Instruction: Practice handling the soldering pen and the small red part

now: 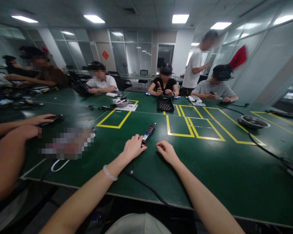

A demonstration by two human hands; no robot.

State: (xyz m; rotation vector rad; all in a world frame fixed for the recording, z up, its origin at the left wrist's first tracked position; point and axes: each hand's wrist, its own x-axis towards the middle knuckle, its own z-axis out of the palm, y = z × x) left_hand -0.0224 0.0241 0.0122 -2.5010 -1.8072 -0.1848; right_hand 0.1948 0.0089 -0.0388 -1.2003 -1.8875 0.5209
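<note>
Electric screwdriver [148, 133] lies on green table [210, 162], near end grasped by left hand [134, 146]; right hand [166, 151] loosely curled, holding nothing.

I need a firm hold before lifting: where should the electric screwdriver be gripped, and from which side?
Probably grip the electric screwdriver on its dark barrel, coming from above and the near end. It lies flat on the table, bit end pointing away, cable trailing toward the person. The left hand already touches its rear end.

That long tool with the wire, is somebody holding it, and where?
Yes. The left hand grips the electric screwdriver at its rear end, where the cable comes out. The right hand rests on the table beside it, holding nothing visible.
</note>
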